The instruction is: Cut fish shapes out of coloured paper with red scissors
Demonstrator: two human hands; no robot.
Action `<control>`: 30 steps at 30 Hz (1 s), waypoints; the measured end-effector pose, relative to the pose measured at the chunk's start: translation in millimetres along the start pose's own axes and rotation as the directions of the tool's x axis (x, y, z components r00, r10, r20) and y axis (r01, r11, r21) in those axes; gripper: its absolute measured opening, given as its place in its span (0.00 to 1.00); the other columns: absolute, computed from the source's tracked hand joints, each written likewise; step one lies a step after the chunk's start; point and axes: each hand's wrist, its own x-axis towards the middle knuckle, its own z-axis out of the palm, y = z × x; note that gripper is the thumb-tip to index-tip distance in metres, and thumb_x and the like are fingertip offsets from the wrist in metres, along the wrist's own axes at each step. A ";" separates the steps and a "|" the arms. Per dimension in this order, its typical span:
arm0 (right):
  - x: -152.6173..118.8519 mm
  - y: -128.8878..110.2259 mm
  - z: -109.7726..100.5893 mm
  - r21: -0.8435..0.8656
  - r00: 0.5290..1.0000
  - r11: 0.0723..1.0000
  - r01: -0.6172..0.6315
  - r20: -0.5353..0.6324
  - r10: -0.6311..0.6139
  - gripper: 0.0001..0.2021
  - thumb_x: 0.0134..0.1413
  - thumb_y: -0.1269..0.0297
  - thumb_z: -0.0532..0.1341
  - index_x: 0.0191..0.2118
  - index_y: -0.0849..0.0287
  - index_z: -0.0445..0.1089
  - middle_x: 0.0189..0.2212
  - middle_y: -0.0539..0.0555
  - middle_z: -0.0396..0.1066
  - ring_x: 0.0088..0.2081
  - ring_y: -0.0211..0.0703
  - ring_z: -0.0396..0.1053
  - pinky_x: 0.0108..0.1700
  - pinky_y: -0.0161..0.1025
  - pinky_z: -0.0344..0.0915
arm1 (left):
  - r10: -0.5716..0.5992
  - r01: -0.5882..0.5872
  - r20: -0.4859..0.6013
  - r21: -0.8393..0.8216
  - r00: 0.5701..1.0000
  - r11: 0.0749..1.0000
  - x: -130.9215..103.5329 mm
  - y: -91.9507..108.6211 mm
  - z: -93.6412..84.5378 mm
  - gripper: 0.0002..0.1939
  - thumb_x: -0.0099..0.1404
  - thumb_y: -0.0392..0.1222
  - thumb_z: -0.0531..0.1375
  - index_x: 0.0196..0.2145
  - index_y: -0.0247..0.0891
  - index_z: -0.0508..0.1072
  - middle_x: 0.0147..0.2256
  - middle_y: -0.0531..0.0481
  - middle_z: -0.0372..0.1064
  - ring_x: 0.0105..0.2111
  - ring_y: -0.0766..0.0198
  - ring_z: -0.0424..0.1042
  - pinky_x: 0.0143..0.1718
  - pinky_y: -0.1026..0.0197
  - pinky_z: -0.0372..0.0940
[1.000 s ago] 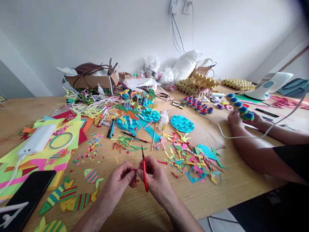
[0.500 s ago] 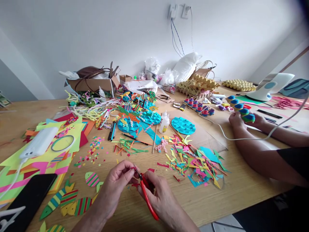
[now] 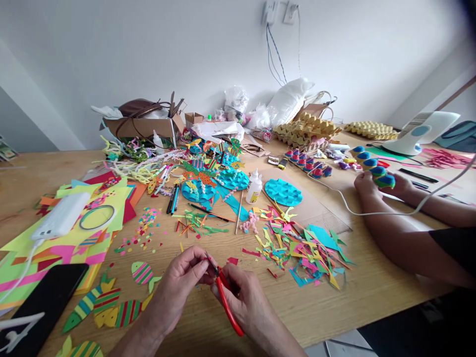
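Red-handled scissors [image 3: 227, 305] are gripped in my right hand [image 3: 245, 300], their blades pointing up and left toward my left fingertips. My left hand [image 3: 184, 282] is closed in a pinch beside the blade tips; whatever it holds is too small or hidden to make out. Left of my hands lie striped paper fish, among them a pink-and-green one [image 3: 142, 272] and a red-and-green one [image 3: 128, 313]. A small red paper scrap [image 3: 232, 261] rests just beyond the scissors.
Colourful paper scraps [image 3: 301, 243] spread right of my hands. A glue bottle [image 3: 254, 187] stands behind, near turquoise egg-carton discs [image 3: 283, 192]. Paper sheets [image 3: 107, 213], a power bank [image 3: 61, 215] and a phone [image 3: 48, 302] lie left. Another person's hands [image 3: 368, 186] hold a painted carton strip [image 3: 377, 171].
The view has shifted slightly. A red bit of paper seen at my left fingertips and below them no longer shows there. Both hands keep nearly the same pose.
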 end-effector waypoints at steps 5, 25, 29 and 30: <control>0.0 1.4 -0.1 0.011 1.000 1.000 0.004 0.000 -0.004 0.13 0.49 0.62 0.55 0.20 0.58 0.52 0.16 0.43 0.48 0.20 0.32 0.47 0.21 0.31 0.44 | -0.020 0.020 -0.010 0.011 1.000 1.000 -0.3 0.0 -0.9 0.05 0.58 0.40 0.57 0.28 0.37 0.71 0.28 0.52 0.68 0.31 0.63 0.67 0.35 0.59 0.66; -4.6 -0.2 -3.6 -0.056 1.000 0.998 -0.016 0.017 0.017 0.15 0.49 0.59 0.54 0.18 0.58 0.51 0.15 0.44 0.47 0.19 0.31 0.45 0.20 0.31 0.42 | -0.037 0.040 -0.074 0.043 0.997 0.998 -1.7 0.1 -3.5 0.05 0.56 0.41 0.60 0.27 0.37 0.71 0.26 0.52 0.70 0.29 0.63 0.69 0.33 0.61 0.66; -4.8 1.1 -3.6 -0.082 0.999 0.996 -0.021 0.027 0.024 0.14 0.50 0.60 0.54 0.18 0.58 0.52 0.15 0.44 0.48 0.19 0.31 0.46 0.20 0.30 0.42 | -0.045 0.048 -0.085 0.037 0.995 0.998 -1.4 -0.1 -3.9 0.05 0.57 0.41 0.59 0.27 0.37 0.70 0.26 0.53 0.69 0.29 0.64 0.69 0.33 0.61 0.66; -4.8 1.3 -3.5 -0.088 0.999 0.996 -0.024 0.028 0.027 0.14 0.50 0.61 0.54 0.19 0.59 0.52 0.15 0.44 0.49 0.19 0.31 0.46 0.21 0.30 0.42 | -0.047 0.050 -0.086 0.036 0.995 0.998 -1.4 -0.1 -4.0 0.05 0.57 0.41 0.59 0.27 0.37 0.70 0.26 0.53 0.69 0.29 0.64 0.69 0.33 0.61 0.66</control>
